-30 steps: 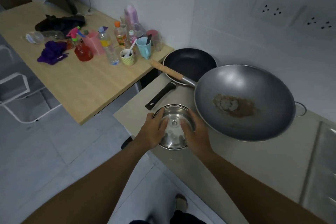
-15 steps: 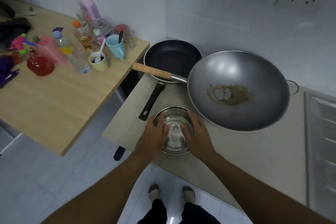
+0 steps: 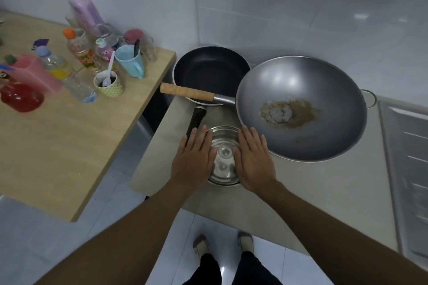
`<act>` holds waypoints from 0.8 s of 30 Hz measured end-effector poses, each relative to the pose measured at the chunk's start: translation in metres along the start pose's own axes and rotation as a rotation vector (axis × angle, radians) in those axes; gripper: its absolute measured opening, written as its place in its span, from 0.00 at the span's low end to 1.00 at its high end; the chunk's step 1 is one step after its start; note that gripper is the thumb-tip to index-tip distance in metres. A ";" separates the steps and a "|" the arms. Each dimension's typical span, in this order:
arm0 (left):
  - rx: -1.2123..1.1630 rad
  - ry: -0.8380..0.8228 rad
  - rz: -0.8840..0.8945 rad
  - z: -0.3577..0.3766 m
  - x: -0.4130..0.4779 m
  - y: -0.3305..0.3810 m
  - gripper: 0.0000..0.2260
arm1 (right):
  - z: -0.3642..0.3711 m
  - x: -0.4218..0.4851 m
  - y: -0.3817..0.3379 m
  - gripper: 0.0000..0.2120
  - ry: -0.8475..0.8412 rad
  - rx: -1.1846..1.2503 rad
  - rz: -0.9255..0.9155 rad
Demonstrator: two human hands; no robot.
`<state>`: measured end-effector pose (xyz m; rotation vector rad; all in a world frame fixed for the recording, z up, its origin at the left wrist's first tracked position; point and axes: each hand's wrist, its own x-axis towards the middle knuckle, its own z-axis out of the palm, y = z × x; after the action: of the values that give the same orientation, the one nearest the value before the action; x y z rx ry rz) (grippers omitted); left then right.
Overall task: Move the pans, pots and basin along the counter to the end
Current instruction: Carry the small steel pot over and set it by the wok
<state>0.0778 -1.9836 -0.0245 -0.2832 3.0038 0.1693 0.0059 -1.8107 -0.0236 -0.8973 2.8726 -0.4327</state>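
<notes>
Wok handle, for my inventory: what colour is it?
Tan, wood-like wok handle; head view.

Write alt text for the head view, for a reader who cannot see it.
A left hand and right hand, fingers straight, flank a small steel pot on a counter; a stained grey wok and black frying pan sit behind.

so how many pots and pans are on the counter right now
3: a black frying pan in the far left corner, a grey wok right of it, a steel pot at the near edge between the left hand and right hand. None looks hidden.
</notes>
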 end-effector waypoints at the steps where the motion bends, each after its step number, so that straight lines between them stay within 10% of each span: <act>1: -0.008 0.003 -0.005 0.000 0.006 -0.002 0.27 | 0.000 0.006 0.000 0.29 -0.009 -0.007 0.006; 24: -0.074 0.033 -0.021 -0.006 0.079 -0.038 0.29 | 0.004 0.086 -0.008 0.27 -0.025 0.024 0.081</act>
<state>0.0073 -2.0352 -0.0327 -0.3271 3.0303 0.2764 -0.0593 -1.8673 -0.0263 -0.7734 2.8627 -0.4443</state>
